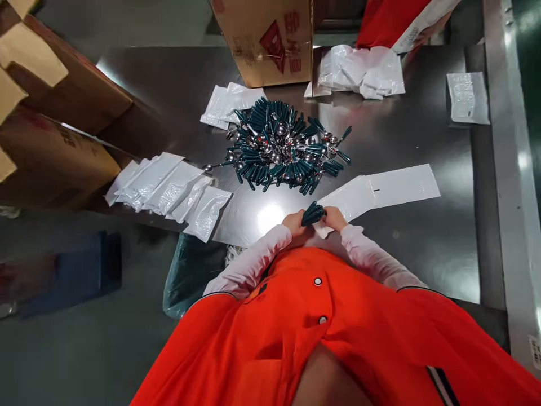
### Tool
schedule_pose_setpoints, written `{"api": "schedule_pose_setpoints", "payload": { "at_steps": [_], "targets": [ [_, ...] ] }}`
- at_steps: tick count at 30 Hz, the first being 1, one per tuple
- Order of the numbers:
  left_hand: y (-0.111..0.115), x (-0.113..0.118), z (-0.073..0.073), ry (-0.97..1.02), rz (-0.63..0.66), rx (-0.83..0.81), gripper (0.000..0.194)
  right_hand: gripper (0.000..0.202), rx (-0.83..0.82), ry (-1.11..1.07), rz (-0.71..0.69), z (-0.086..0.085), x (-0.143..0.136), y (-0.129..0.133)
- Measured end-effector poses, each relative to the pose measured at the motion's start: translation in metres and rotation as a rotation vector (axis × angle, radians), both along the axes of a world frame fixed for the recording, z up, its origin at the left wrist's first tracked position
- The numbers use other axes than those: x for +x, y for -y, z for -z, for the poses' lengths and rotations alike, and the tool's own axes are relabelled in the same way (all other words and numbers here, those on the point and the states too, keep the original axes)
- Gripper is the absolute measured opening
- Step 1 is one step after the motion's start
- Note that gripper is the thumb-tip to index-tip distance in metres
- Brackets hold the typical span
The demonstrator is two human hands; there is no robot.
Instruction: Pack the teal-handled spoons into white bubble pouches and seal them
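Observation:
Close to my body, my left hand [295,223] is closed round a small bundle of dark green handles [313,214]. My right hand [333,218] is closed at the right side of that bundle, beside a white bag [350,197]; its fingertips are too small to make out clearly. Beyond my hands lies a large pile of green-handled metal spoons [291,146]. A long white strip [406,186] extends to the right from the bag on the metal table [435,242].
White packets [164,183] overlap in a row at the left table edge. More packets [228,104] lie behind the pile. A cardboard box [270,42] and plastic bags [359,70] stand at the back. Boxes [46,158] are at the left; a single packet [468,97] lies far right.

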State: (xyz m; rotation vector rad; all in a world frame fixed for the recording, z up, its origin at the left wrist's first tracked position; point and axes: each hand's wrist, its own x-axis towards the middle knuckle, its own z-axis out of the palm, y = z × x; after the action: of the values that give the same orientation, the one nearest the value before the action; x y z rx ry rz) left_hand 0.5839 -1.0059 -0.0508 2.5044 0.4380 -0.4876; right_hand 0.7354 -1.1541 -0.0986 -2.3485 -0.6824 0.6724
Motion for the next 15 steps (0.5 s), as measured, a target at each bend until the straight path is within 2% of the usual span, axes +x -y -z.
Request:
{"api": "schedule_pose_setpoints", "payload": {
  "at_steps": [3, 7, 11, 15],
  "targets": [
    [-0.01, -0.003, 0.018, -0.115, 0.001, 0.026, 0.04, 0.014, -0.001, -0.076, -0.098, 0.011, -0.024, -0.015],
    [-0.012, -0.015, 0.032, -0.172, -0.022, 0.093, 0.038, 0.021, 0.003, -0.065, -0.172, 0.013, -0.021, -0.019],
    [-0.002, -0.012, 0.035, -0.146, -0.031, 0.117, 0.036, 0.024, -0.013, -0.023, -0.192, 0.009, -0.02, -0.021],
    [0.002, 0.002, 0.032, -0.147, -0.061, 0.109, 0.035, 0.02, -0.026, 0.101, -0.23, -0.004, -0.031, -0.028]
  ]
}}
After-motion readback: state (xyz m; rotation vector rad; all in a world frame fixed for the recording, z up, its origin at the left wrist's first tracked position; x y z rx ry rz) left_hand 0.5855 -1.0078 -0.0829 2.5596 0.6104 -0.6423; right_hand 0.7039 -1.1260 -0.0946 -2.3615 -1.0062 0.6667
